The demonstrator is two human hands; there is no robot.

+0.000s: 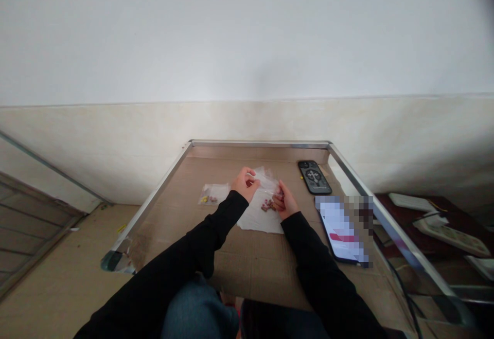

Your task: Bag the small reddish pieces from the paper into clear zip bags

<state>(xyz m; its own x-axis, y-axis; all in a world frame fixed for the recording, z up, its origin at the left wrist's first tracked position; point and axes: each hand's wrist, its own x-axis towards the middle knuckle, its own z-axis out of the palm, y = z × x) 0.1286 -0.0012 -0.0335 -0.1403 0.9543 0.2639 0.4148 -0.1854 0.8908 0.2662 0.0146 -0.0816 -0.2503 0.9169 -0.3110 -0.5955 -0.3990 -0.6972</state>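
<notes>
A clear plastic bag is stretched between my two hands above a white sheet. At the bag's upper left, my left hand pinches its edge. My right hand grips the bag's right side, with reddish small pieces showing by its fingers. Several small reddish-brown pieces show just left of that hand; whether they lie in the bag or on the sheet I cannot tell. Left of my left hand lies another clear bag with small yellow and pink pieces in it.
Cardboard covers the table, bordered by a raised metal frame. A dark phone with a cross design lies at right, with a lit phone nearer me. Beyond the right edge, a power strip rests on a dark surface.
</notes>
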